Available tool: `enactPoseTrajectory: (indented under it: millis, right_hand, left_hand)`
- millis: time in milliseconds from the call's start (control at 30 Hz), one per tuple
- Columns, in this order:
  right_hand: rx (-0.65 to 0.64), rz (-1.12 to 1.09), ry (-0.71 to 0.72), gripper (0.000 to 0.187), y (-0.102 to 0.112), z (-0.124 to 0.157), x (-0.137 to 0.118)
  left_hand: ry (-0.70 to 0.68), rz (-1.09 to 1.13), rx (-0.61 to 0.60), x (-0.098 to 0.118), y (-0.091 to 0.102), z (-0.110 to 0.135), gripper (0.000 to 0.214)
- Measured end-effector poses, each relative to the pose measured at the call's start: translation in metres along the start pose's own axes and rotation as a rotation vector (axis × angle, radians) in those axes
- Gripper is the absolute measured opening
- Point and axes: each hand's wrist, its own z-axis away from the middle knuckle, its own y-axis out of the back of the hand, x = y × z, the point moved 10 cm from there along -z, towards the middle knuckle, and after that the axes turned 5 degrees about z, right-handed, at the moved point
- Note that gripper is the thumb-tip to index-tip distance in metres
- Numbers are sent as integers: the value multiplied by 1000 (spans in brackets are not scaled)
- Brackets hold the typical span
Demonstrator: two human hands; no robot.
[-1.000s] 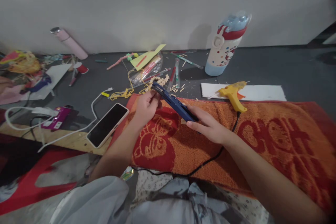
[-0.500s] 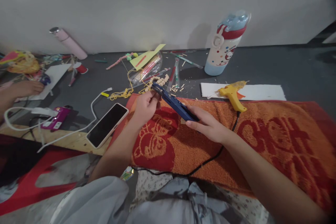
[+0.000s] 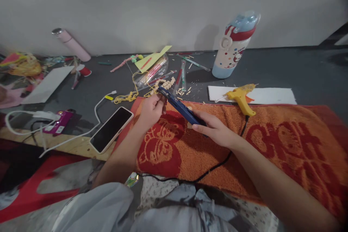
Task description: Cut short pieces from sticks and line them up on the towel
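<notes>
Gripping the blue hand tool (image 3: 180,107) mid-frame, slanted lengthwise to upper left, in curled fingers of the right hand (image 3: 216,129); curling the left hand (image 3: 151,110) by its far end, cannot tell around what.

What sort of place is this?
Probably a craft workspace, on a dark table against a wall. Signs: a yellow glue gun, a loose tangle of yellow yarn and short pale stick pieces scattered about.

Rough terry-cloth towel (image 3: 206,152), smooth blue tool (image 3: 181,108), glossy phone screen (image 3: 112,129), plastic glue gun (image 3: 243,102), matt tabletop (image 3: 293,69)
</notes>
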Motion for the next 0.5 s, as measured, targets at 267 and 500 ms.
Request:
enactPoseTrajectory:
  millis: [267, 500]
  right_hand:
    - [88, -143, -54, 53, 1, -1, 10]
    - [115, -365, -163, 62, -4, -1, 14]
  left_hand:
    - [27, 145, 86, -7, -1, 0, 29]
    - [211, 582, -36, -23, -47, 12, 46]
